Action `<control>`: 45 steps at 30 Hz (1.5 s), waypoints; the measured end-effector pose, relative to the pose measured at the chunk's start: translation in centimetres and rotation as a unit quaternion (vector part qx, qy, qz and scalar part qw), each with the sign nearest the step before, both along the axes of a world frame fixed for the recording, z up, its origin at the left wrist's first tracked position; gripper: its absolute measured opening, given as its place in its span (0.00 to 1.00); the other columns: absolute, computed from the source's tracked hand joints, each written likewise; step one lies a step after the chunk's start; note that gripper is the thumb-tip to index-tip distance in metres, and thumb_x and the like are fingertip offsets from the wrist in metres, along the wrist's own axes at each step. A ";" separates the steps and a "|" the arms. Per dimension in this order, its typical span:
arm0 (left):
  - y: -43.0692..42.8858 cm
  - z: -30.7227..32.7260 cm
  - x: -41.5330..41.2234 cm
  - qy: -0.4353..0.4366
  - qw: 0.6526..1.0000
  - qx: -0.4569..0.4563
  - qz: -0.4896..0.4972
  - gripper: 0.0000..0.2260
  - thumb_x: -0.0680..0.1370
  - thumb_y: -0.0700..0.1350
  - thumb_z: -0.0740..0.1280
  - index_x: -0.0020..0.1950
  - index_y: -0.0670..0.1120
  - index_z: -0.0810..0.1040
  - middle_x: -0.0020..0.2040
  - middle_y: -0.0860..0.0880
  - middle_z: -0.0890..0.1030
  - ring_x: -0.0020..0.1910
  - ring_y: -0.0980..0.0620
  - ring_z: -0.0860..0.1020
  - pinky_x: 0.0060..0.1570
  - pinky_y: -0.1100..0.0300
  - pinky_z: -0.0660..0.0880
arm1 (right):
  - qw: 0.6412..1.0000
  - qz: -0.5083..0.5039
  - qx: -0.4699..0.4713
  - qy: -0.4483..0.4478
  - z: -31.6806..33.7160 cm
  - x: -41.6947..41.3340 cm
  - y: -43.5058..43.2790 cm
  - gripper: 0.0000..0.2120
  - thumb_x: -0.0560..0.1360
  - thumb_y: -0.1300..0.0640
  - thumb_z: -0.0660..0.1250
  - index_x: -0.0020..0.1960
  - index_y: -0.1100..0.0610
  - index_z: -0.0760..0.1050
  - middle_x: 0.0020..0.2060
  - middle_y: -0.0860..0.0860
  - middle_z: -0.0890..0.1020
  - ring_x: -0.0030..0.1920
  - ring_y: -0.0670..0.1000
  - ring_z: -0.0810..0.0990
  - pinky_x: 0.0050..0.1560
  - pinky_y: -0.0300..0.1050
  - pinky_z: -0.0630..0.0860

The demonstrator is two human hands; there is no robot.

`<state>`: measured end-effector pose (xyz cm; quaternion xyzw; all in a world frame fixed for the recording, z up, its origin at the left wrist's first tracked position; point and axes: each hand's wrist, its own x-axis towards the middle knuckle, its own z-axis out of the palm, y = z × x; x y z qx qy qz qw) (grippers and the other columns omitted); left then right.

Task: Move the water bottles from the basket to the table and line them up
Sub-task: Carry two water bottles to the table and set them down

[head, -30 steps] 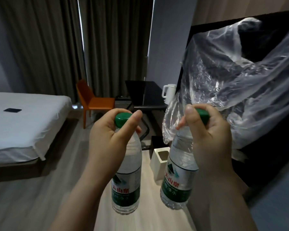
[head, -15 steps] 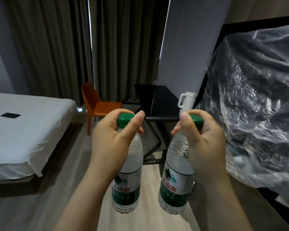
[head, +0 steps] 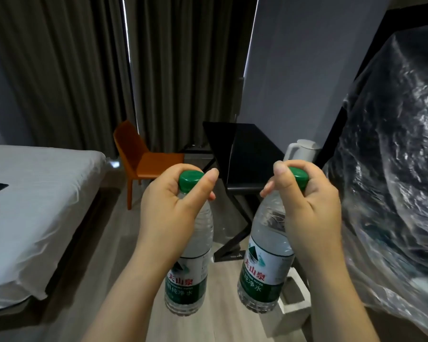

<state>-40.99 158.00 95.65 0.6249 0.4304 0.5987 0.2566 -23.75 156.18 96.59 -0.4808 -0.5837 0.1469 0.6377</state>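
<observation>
Two upright bottles gripped by their necks: left bottle [head: 188, 270] in left hand [head: 171, 209] nearer the orange chair [head: 143, 159], right bottle [head: 264, 270] in right hand [head: 308, 207] farther off

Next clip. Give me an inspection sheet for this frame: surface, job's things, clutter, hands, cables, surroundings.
Surface: pale wood surface under the bottles; whether they touch it is unclear.
Job's things: left bottle and right bottle, upright, green caps on; basket not in view.
Clutter: white box beside the right bottle; clear plastic sheet at right.
Hands: left hand grips the left bottle's neck; right hand grips the right bottle's neck.
Cables: nothing seen.
Surroundings: bed, orange chair, black desk, white kettle, curtains.
</observation>
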 end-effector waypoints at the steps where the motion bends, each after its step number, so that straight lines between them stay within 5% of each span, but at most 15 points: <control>1: 1.9 0.0 0.2 0.003 1.000 0.006 0.005 0.15 0.74 0.58 0.65 0.37 0.48 0.78 0.35 0.52 0.81 0.39 0.57 0.78 0.42 0.70 0.72 | 1.000 0.003 0.002 -0.001 0.0 0.1 1.9 0.11 0.77 0.46 0.63 0.44 0.52 0.76 0.34 0.48 0.82 0.36 0.44 0.80 0.39 0.29 0.73; 8: 14.5 1.3 1.9 0.007 0.999 0.034 0.029 0.14 0.75 0.58 0.65 0.37 0.50 0.78 0.36 0.53 0.81 0.40 0.57 0.79 0.44 0.71 0.74 | 0.999 0.032 0.021 -0.004 1.4 1.4 15.2 0.09 0.77 0.46 0.63 0.44 0.50 0.76 0.34 0.46 0.83 0.36 0.41 0.80 0.37 0.25 0.71; 15: 24.7 1.3 2.4 0.006 0.999 0.022 0.042 0.13 0.75 0.57 0.65 0.36 0.51 0.78 0.36 0.52 0.81 0.40 0.56 0.80 0.46 0.63 0.75 | 0.999 0.053 0.012 0.001 1.4 2.1 25.8 0.10 0.77 0.46 0.63 0.43 0.51 0.76 0.33 0.47 0.83 0.35 0.43 0.80 0.38 0.25 0.72; 28: 46.1 0.5 -1.1 -0.003 1.000 0.026 0.017 0.12 0.76 0.54 0.66 0.37 0.49 0.78 0.35 0.55 0.82 0.39 0.60 0.80 0.42 0.75 0.72 | 1.000 0.025 -0.005 -0.001 0.2 -1.9 46.1 0.10 0.77 0.45 0.63 0.43 0.50 0.76 0.34 0.48 0.83 0.36 0.42 0.81 0.40 0.26 0.72; 45: 72.0 -0.8 -3.3 -0.003 0.999 -0.021 -0.024 0.14 0.74 0.56 0.66 0.36 0.47 0.78 0.34 0.53 0.82 0.36 0.60 0.79 0.38 0.72 0.72 | 0.999 -0.019 -0.035 0.025 -1.8 -4.2 71.3 0.09 0.76 0.46 0.63 0.41 0.50 0.76 0.33 0.48 0.82 0.34 0.43 0.81 0.34 0.27 0.73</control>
